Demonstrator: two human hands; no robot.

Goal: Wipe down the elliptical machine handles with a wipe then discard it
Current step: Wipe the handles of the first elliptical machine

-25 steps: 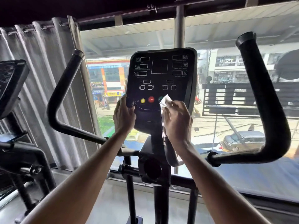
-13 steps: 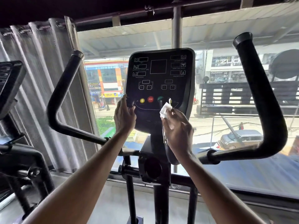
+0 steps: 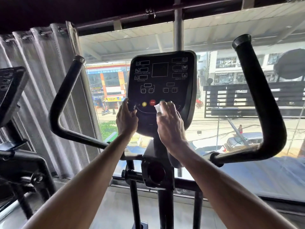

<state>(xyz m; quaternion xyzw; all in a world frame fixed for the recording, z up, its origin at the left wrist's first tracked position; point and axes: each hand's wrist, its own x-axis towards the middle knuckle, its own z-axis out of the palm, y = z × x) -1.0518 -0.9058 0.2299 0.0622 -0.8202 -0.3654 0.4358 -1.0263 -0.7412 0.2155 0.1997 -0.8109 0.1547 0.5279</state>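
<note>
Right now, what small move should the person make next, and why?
Probably swing the right hand, which pinches the wipe against the console, over to the right handle: the handles are the job, and neither is being touched.

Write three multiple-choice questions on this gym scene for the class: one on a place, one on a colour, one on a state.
1. Where is the wipe?
A. in a bin
B. against the console, beside the STOP button
C. on the floor

2. What colour is the STOP button?
A. red
B. blue
C. white

3. What is the right hand doing?
A. hanging empty
B. clenched, empty
C. holding the wipe

Answers:
1 B, the white wipe sits on the panel just right of the button.
2 A, it is plainly red.
3 C, its fingers pinch the wipe.
</note>
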